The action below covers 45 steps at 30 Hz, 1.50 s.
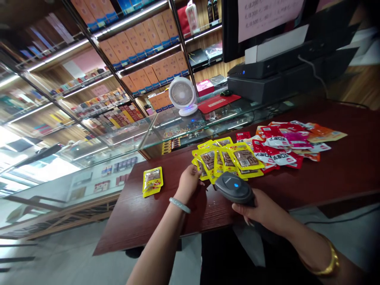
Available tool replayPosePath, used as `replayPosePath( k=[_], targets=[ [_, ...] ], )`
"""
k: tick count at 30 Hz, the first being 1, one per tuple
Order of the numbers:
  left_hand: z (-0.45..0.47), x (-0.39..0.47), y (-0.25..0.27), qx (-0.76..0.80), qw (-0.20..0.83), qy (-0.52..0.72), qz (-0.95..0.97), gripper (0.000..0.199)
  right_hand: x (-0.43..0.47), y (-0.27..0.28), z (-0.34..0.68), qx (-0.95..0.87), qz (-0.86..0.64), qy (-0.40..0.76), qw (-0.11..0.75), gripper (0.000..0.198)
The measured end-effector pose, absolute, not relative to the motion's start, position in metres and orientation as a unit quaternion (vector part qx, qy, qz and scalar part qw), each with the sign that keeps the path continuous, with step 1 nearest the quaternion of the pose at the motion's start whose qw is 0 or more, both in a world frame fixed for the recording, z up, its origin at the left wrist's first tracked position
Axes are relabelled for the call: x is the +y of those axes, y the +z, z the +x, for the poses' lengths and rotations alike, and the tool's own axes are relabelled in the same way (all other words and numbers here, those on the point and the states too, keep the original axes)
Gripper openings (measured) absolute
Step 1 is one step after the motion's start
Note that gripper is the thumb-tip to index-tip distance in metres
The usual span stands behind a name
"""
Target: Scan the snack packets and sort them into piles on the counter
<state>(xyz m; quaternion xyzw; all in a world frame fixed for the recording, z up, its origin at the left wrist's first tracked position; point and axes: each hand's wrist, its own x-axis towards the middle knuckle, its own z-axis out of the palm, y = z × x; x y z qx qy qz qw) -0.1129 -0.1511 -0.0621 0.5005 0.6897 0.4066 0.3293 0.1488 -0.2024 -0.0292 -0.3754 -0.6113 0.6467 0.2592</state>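
Observation:
My right hand (pixel 263 209) is wrapped round the handle of a dark grey barcode scanner (pixel 233 187), which has a lit blue light on top. The scanner's head points toward a pile of yellow snack packets (pixel 228 158) with clear windows showing brown strips. At the pile's near left edge, my left hand (pixel 190 182) has its fingers closed on the edge of a yellow snack packet (pixel 202 168); the fingertips are partly hidden. Apart from the pile, a couple of yellow packets (pixel 152 181) lie stacked on the left of the dark red wooden table (pixel 133 221).
Red, white, pink and orange packets (pixel 282 146) are heaped right of the yellow ones. Behind the table stands a glass display counter (pixel 166 130) bearing a white fan (pixel 182 95), a red mat (pixel 219 103) and a black till machine (pixel 267 79). Stocked shelves (pixel 130 47) line the wall.

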Motion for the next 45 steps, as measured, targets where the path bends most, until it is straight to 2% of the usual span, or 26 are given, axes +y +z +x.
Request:
replayPosePath(
  k=[7,15,20,27,36,41,45],
  targets=[
    [-0.157,-0.217,-0.043,0.709,0.243,0.418,0.513,0.023,-0.201,-0.02,0.149,-0.616,-0.386,0.637,0.257,0.034],
    [-0.156,-0.266,-0.067,0.703,0.299,0.422,0.488,0.03,-0.201,-0.028,0.125,-0.619,-0.344,0.663,0.242,0.037],
    [-0.148,-0.273,-0.066,0.687,0.334,0.442,0.47,0.03,-0.2,-0.026,0.119,-0.626,-0.334,0.667,0.226,0.036],
    [-0.144,-0.265,-0.059,0.672,0.333,0.485,0.449,0.027,-0.207,-0.033,0.116,-0.659,-0.279,0.683,0.145,0.033],
    [-0.147,-0.264,-0.058,0.736,0.277,0.431,0.442,0.014,-0.207,-0.031,0.117,-0.66,-0.286,0.678,0.151,0.027],
    [-0.17,-0.263,-0.062,0.71,0.305,0.471,0.426,0.027,-0.205,-0.034,0.117,-0.649,-0.298,0.685,0.144,0.027],
    [-0.215,-0.259,-0.055,0.737,0.265,0.481,0.393,0.036,-0.204,-0.039,0.118,-0.65,-0.304,0.68,0.149,0.029]
  ],
)
